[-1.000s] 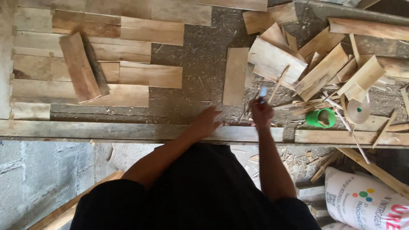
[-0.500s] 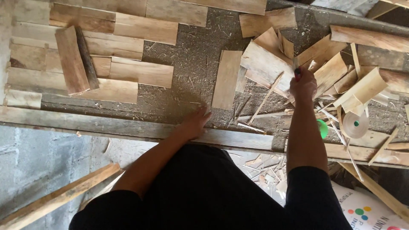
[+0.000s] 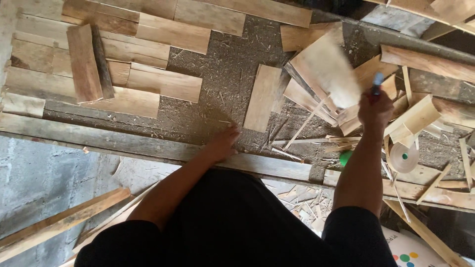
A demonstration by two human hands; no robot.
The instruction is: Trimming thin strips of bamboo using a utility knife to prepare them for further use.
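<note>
Right hand lifts a plank over the scrap pile; flooring partly laid.
The right hand (image 3: 375, 111) closes around a slim blue-tipped handle (image 3: 377, 81), raising a blurred pale wooden plank (image 3: 326, 69) over the loose offcut pile (image 3: 410, 118) at right. The left hand (image 3: 221, 145) presses, fingers spread, on the long grey wooden beam (image 3: 123, 143). Far left, laid boards (image 3: 148, 54) cover part of the dirt bed (image 3: 222, 84); the middle remains bare, one short loose plank (image 3: 263, 97) lying there.

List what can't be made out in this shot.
Head view:
- Brush in the right hand: smeared by motion, bristles unclear.
- Green object: mostly hidden behind the right forearm.
- Left hand fingertips: lost in shadow on the beam.
- Sack: cut off by the bottom edge.
</note>
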